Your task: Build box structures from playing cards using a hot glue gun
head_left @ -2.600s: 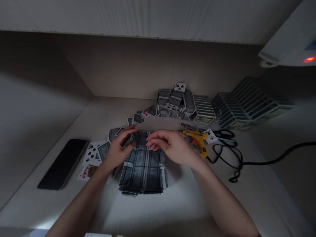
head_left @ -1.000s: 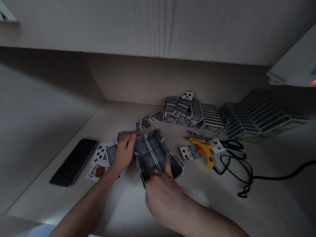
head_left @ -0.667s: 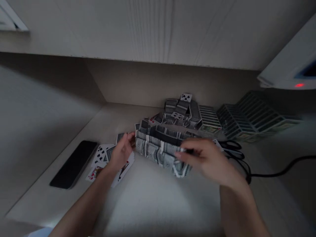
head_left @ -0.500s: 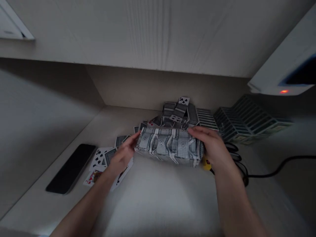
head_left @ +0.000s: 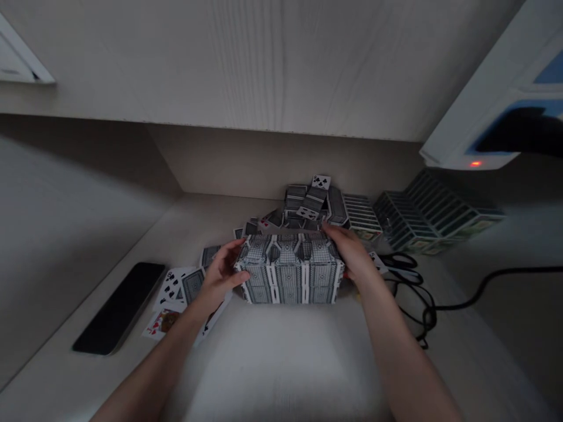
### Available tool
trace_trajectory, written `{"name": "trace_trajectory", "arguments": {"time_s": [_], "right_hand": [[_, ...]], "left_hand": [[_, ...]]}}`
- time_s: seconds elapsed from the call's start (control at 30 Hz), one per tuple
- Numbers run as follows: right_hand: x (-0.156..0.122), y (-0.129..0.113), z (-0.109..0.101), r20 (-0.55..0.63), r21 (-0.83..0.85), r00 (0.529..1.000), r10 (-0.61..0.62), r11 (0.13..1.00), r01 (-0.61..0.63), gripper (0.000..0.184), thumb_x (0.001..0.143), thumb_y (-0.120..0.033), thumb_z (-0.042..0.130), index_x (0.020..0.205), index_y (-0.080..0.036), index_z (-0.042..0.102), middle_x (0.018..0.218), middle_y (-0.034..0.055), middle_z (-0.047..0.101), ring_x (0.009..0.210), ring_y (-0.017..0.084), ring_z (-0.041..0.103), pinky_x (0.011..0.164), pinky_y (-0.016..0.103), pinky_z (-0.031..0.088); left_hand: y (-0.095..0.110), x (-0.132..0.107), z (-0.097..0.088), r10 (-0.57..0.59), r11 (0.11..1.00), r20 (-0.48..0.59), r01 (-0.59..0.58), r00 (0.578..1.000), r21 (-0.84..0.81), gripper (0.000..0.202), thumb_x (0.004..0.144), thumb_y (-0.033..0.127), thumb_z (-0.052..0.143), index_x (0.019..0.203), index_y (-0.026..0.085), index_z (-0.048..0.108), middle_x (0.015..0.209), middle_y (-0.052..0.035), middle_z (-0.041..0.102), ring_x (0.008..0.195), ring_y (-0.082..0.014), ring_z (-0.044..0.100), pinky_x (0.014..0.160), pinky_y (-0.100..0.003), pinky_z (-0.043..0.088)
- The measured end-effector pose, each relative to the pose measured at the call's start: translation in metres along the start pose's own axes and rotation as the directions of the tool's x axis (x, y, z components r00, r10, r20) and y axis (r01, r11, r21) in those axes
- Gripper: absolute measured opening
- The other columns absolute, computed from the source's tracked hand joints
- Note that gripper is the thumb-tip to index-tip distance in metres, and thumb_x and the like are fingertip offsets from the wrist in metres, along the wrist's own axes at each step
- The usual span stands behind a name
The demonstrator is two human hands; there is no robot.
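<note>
Between my two hands is a long box made of folded playing cards (head_left: 290,281), its patterned grey-and-white card backs facing outward. My left hand (head_left: 224,272) grips its left end, the thumb on the front face and the fingers behind. At the right end, my right hand (head_left: 348,249) holds the box, with fingertips at its top back edge and part of the hand hidden behind the corner. The box looks upright, close to or on the table top; I cannot tell whether it touches. Just behind it lies a pile of playing cards (head_left: 314,202), some folded.
A black phone (head_left: 118,308) and loose playing cards (head_left: 169,287) lie left. At right are scissors (head_left: 400,266), a black cable (head_left: 484,293) and striped stepped blocks of cards (head_left: 440,214). A white power strip (head_left: 453,146) with a red light hangs upper right, beside an overhanging panel (head_left: 246,76).
The box has tipped so that its front face now shows fully. My left thumb has come onto the front, and the right hand has shifted left with the box's end. The view has moved slightly.
</note>
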State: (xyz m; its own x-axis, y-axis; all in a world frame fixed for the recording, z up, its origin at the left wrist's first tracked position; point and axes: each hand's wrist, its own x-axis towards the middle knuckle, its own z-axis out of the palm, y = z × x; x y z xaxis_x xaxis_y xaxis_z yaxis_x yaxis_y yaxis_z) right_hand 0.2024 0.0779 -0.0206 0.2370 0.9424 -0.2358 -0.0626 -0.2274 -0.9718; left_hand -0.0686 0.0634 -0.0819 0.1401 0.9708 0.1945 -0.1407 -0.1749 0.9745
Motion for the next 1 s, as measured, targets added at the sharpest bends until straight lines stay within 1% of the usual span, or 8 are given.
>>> {"name": "trace_trajectory", "arguments": {"time_s": [0.27, 0.37, 0.47, 0.57, 0.67, 0.83, 0.9, 1.0], "right_hand": [[0.008, 0.006, -0.005, 0.048, -0.123, 0.999, 0.015, 0.992, -0.009, 0.039, 0.068, -0.061, 0.061, 0.069, -0.023, 0.07, 0.083, 0.0043, 0.074, 0.091, 0.027, 0.065, 0.07, 0.032, 0.046], [0.009, 0.008, -0.007, 0.084, -0.167, 0.997, 0.0, 0.986, 0.014, 0.041, 0.071, -0.062, 0.058, 0.072, -0.023, 0.071, 0.088, 0.0046, 0.074, 0.093, 0.027, 0.065, 0.075, 0.033, 0.047], [0.009, 0.007, -0.008, 0.117, -0.154, 0.993, 0.001, 0.988, 0.018, 0.043, 0.071, -0.063, 0.058, 0.073, -0.022, 0.072, 0.088, 0.0057, 0.074, 0.096, 0.028, 0.065, 0.079, 0.035, 0.048], [0.008, 0.006, -0.008, 0.129, -0.134, 0.992, -0.006, 0.991, 0.024, 0.045, 0.072, -0.064, 0.057, 0.077, -0.022, 0.073, 0.091, 0.0068, 0.074, 0.098, 0.03, 0.065, 0.082, 0.037, 0.048], [0.01, 0.008, -0.008, 0.128, -0.134, 0.992, 0.002, 0.991, 0.015, 0.053, 0.074, -0.068, 0.052, 0.084, -0.022, 0.074, 0.094, 0.0081, 0.074, 0.099, 0.031, 0.065, 0.081, 0.038, 0.048], [0.017, 0.017, -0.012, 0.176, -0.211, 0.984, -0.018, 0.976, 0.055, 0.05, 0.08, -0.063, 0.046, 0.105, -0.026, 0.07, 0.108, 0.0041, 0.072, 0.103, 0.025, 0.064, 0.084, 0.036, 0.049], [0.018, 0.02, -0.013, 0.199, -0.279, 0.978, -0.058, 0.954, 0.113, 0.041, 0.076, -0.053, 0.057, 0.107, -0.028, 0.069, 0.113, 0.0021, 0.07, 0.108, 0.024, 0.062, 0.09, 0.036, 0.046], [0.017, 0.02, -0.013, 0.248, -0.335, 0.964, -0.094, 0.925, 0.176, 0.03, 0.067, -0.037, 0.069, 0.095, -0.026, 0.072, 0.106, 0.0008, 0.072, 0.107, 0.024, 0.061, 0.094, 0.036, 0.043]], "left_hand": [[-0.004, -0.002, -0.002, -0.022, 0.992, 0.109, 0.008, 0.994, 0.126, 0.084, 0.06, 0.052, 0.078, 0.131, 0.022, 0.046, 0.135, -0.0115, 0.049, 0.128, -0.033, 0.043, 0.106, -0.043, 0.035], [-0.009, -0.003, -0.004, -0.108, 0.989, 0.204, 0.084, 0.973, 0.124, 0.091, 0.061, 0.049, 0.078, 0.139, 0.026, 0.037, 0.138, -0.0102, 0.048, 0.133, -0.0331, 0.039, 0.108, -0.047, 0.034], [-0.009, -0.005, -0.003, -0.172, 0.981, 0.275, 0.138, 0.946, 0.138, 0.094, 0.062, 0.045, 0.078, 0.142, 0.028, 0.031, 0.134, -0.0101, 0.053, 0.129, -0.0322, 0.044, 0.105, -0.048, 0.038], [-0.002, -0.009, -0.002, -0.081, 0.96, 0.207, 0.02, 0.975, 0.279, 0.091, 0.06, 0.039, 0.08, 0.138, 0.026, 0.035, 0.133, -0.0119, 0.053, 0.123, -0.0324, 0.05, 0.104, -0.05, 0.039], [0.005, -0.012, 0.002, 0.106, 0.861, 0.21, -0.195, 0.972, 0.469, 0.091, 0.057, 0.033, 0.082, 0.135, 0.025, 0.035, 0.134, -0.0136, 0.051, 0.122, -0.0324, 0.051, 0.103, -0.05, 0.04], [0.0, -0.009, 0.007, 0.365, 0.693, 0.354, -0.505, 0.861, 0.515, 0.084, 0.053, 0.032, 0.084, 0.125, 0.028, 0.04, 0.132, -0.0115, 0.048, 0.133, -0.0335, 0.037, 0.11, -0.055, 0.028], [-0.004, -0.008, 0.006, 0.378, 0.6, 0.405, -0.553, 0.833, 0.578, 0.076, 0.052, 0.034, 0.085, 0.117, 0.029, 0.046, 0.137, -0.0115, 0.042, 0.139, -0.0359, 0.025, 0.112, -0.058, 0.02], [-0.005, -0.008, 0.002, 0.295, 0.566, 0.378, -0.479, 0.877, 0.671, 0.075, 0.054, 0.033, 0.084, 0.119, 0.027, 0.048, 0.15, -0.012, 0.023, 0.143, -0.0384, 0.011, 0.112, -0.059, 0.017]]}}
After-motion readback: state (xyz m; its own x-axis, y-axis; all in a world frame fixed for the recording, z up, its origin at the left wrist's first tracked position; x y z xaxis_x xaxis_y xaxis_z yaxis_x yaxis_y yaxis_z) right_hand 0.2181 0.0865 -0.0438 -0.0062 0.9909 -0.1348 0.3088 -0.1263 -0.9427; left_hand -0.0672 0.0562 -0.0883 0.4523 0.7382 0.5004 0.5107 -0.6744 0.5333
